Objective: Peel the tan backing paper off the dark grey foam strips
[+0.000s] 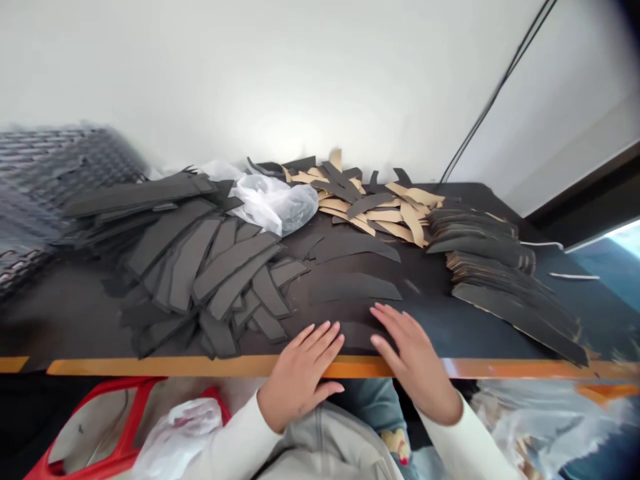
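Note:
Near the front edge of the black table, my left hand (306, 373) lies with its fingers stretched out and its thumb apart. Its fingertips rest at the left part of a dark curved strip (354, 333) that is hard to tell from the tabletop. My right hand (413, 363) reaches flat over the strip's right end, fingers extended, thumb spread. Neither hand grips anything. Beyond them lie two more curved black pieces, a nearer one (355, 287) and a farther one (355, 247), roughly parallel to the table edge.
A heap of loose black strips (200, 260) spreads on the left, beside a clear plastic bag (277, 200). Tan and black strips (385, 207) are piled at the back. Stacked curved pieces (510, 300) stand at right. A red stool (130, 417) is below the orange table edge (165, 366).

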`<state>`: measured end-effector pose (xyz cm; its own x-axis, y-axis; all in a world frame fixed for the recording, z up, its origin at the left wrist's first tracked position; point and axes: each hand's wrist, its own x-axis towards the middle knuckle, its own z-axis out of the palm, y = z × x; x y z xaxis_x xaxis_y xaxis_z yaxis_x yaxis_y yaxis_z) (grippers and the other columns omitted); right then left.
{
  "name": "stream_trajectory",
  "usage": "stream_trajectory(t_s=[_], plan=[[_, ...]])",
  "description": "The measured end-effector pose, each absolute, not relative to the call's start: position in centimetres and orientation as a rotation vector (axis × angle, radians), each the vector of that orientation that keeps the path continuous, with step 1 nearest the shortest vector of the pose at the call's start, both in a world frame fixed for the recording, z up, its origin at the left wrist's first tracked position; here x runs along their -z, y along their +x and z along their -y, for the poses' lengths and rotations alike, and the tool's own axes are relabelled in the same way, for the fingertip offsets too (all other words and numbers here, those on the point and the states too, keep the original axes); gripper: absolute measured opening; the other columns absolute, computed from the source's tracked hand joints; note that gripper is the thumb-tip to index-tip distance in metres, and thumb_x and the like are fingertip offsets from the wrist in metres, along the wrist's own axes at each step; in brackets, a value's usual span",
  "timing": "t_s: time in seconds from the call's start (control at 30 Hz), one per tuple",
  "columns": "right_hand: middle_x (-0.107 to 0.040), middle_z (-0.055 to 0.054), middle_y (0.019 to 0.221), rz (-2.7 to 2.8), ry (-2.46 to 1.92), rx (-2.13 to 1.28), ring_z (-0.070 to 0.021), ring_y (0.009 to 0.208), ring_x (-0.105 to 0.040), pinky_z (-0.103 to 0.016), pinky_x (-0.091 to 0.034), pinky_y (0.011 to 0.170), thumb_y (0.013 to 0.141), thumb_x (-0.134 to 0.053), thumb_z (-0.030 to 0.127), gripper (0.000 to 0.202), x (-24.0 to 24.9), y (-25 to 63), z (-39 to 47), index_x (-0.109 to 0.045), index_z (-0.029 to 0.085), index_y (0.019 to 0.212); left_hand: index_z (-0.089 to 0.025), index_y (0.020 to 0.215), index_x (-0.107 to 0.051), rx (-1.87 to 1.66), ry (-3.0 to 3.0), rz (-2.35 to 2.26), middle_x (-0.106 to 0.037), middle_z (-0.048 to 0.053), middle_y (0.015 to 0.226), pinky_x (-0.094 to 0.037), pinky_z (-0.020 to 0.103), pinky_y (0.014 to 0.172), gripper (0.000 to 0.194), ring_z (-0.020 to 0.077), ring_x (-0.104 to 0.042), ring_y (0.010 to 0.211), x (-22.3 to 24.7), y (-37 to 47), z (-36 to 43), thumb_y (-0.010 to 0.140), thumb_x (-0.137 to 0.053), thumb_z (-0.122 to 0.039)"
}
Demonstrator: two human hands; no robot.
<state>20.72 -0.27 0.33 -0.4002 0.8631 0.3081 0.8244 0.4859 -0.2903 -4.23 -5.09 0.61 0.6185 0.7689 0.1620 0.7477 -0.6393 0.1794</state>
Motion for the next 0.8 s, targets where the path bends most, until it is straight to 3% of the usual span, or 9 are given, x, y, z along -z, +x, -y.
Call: stream_trajectory(t_s=[0.13, 0.33, 0.43, 0.67, 0.8], plan=[[-0.069, -0.008, 0.123, 2.242, -1.321, -0.174, -0.026, 0.118, -0.063, -0.05, -0.05, 0.102, 0.096, -0.048, 0.033, 0.029, -1.6, 21.4, -3.6, -0.068, 0.025, 0.115, -0.021, 0.139, -0.05, -0.443, 2.842, -1.158, -0.053, 0.003, 0.146, -0.041, 0.035, 0.114, 0.039, 0.0164, -0.045, 0.138, 0.2, -5.9, 6.8, 0.102, -0.038, -0.023], [-0.059, -0.007, 0.139, 2.584, -1.075, -0.174, -0.0263, 0.134, -0.05, -0.052, -0.044, 0.109, 0.091, -0.057, 0.027, 0.041, -2.1, 21.0, -7.9, -0.059, 0.026, 0.133, -0.018, 0.127, -0.06, -0.705, 2.902, -1.009, -0.067, 0.003, 0.13, -0.051, 0.029, 0.105, 0.033, 0.0161, -0.057, 0.128, -0.3, -8.7, 8.1, 0.102, -0.038, -0.019], [-0.059, -0.008, 0.139, 2.638, -1.039, -0.183, -0.0261, 0.132, -0.051, -0.049, -0.048, 0.107, 0.089, -0.062, 0.029, 0.047, -1.9, 20.4, -9.1, -0.056, 0.026, 0.136, -0.017, 0.125, -0.061, -0.841, 2.907, -1.027, -0.067, 0.006, 0.129, -0.055, 0.029, 0.099, 0.03, 0.0191, -0.054, 0.13, -2.0, -11.0, 7.8, 0.101, -0.043, -0.017], [-0.07, -0.007, 0.123, 2.558, -1.083, -0.163, -0.0259, 0.116, -0.065, -0.046, -0.056, 0.097, 0.09, -0.06, 0.036, 0.032, -0.3, 19.9, -10.1, -0.067, 0.027, 0.12, -0.023, 0.148, -0.04, -1.336, 2.809, -1.826, -0.062, 0.008, 0.135, -0.054, 0.038, 0.101, 0.055, 0.0238, -0.057, 0.128, -7.5, -18.1, 3.4, 0.096, -0.04, -0.005], [-0.069, -0.008, 0.122, 2.552, -1.071, -0.123, -0.0264, 0.112, -0.066, -0.045, -0.055, 0.097, 0.088, -0.064, 0.037, 0.032, -0.4, 19.7, -9.9, -0.066, 0.026, 0.118, -0.022, 0.148, -0.042, -1.2, 2.797, -2.223, -0.066, 0.007, 0.13, -0.05, 0.037, 0.104, 0.055, 0.0236, -0.054, 0.13, -8.0, -20.3, 0.1, 0.096, -0.034, -0.005]])
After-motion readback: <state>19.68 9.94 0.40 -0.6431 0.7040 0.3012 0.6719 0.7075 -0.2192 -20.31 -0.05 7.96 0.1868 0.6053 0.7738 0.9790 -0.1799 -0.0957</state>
